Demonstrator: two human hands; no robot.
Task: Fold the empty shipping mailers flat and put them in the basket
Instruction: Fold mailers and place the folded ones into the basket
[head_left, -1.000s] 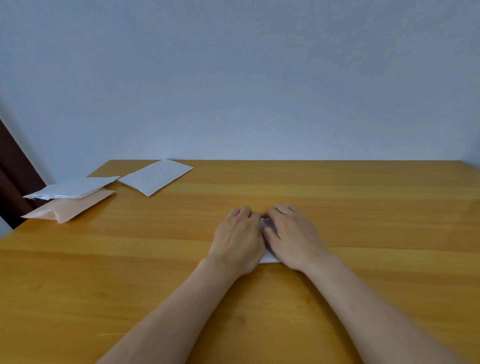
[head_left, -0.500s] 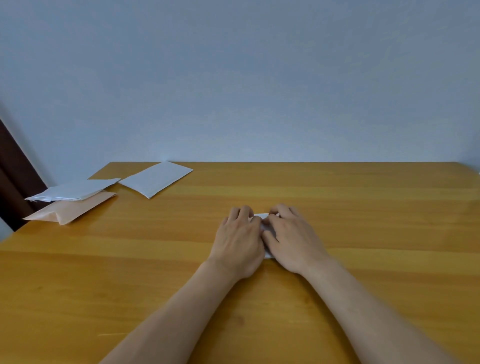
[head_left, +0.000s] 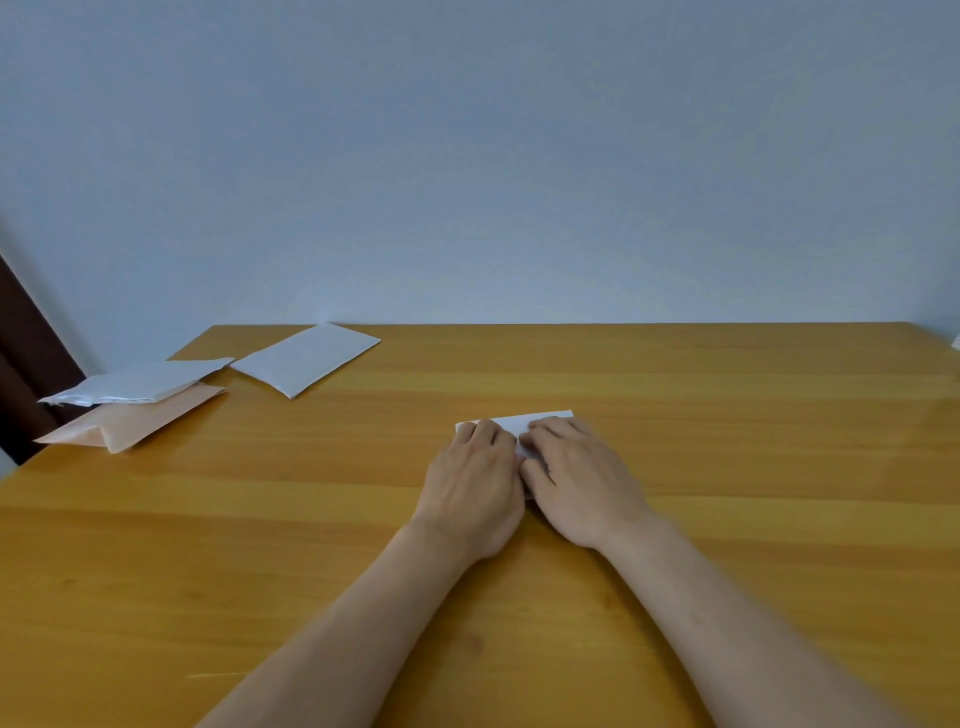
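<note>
Mostly, left hand (head_left: 472, 483) and right hand (head_left: 577, 479) hide mailer (head_left: 524, 421).

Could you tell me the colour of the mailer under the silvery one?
The mailer is pale peach; head view.

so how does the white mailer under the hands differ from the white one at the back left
The folded white mailer under the hands is mostly covered; the flat white rectangular mailer at the back left shows fully. The left hand and right hand press the folded mailer; the flat mailer lies untouched. Both are white, on the wooden table.
</note>
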